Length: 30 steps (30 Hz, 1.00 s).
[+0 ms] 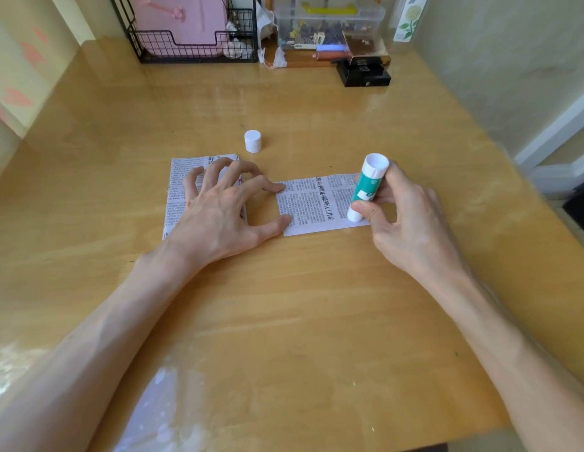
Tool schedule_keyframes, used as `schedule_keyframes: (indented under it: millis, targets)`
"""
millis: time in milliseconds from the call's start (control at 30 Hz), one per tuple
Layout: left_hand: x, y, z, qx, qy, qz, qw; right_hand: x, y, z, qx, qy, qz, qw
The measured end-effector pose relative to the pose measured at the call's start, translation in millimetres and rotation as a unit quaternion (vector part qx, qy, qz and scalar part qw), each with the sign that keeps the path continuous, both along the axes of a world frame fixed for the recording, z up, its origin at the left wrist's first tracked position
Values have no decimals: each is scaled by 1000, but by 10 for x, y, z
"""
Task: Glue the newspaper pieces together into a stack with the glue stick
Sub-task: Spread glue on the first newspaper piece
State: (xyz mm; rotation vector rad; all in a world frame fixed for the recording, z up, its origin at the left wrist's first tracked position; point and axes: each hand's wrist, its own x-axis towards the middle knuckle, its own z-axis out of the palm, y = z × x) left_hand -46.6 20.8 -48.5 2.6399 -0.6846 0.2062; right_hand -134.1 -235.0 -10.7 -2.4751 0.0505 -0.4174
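Two newspaper pieces lie side by side on the wooden table (284, 305). My left hand (225, 207) spreads over the left newspaper piece (182, 177), and its thumb and index fingertip press the left edge of the right newspaper piece (313, 203). My right hand (404, 216) grips the green and white glue stick (367, 187), tilted, with its lower end down on the right part of that piece. The glue stick's white cap (252, 141) stands upright on the table just behind the papers.
At the back of the table stand a black wire rack (192, 47) with a pink holder, a clear plastic box (326, 24) of small items, and a black box (364, 73). A wall runs along the right side.
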Motion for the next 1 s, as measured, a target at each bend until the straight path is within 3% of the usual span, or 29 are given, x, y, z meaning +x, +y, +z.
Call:
schedule_keyframes:
  millis: [467,600,700,800,867,1000]
  targets:
    - [-6,0,16,5,6,0,1000,-33,-155,-23,-24,4,-62,998]
    - [3,-2,18,8,6,0,1000,-46,-219,-25,5,-60,-97,993]
    - [2,-1,7,8,3,2,1000,-36,-180,29,137,-100,-38,985]
    - [2,0,10,9,3,3,1000,-1,16,34,270,-67,60,959]
    - [1,-6,15,11,3,4,1000,15,150,23,292,-44,102,950]
    - [1,-10,13,18,3,7,1000,38,314,2,239,-9,157,958]
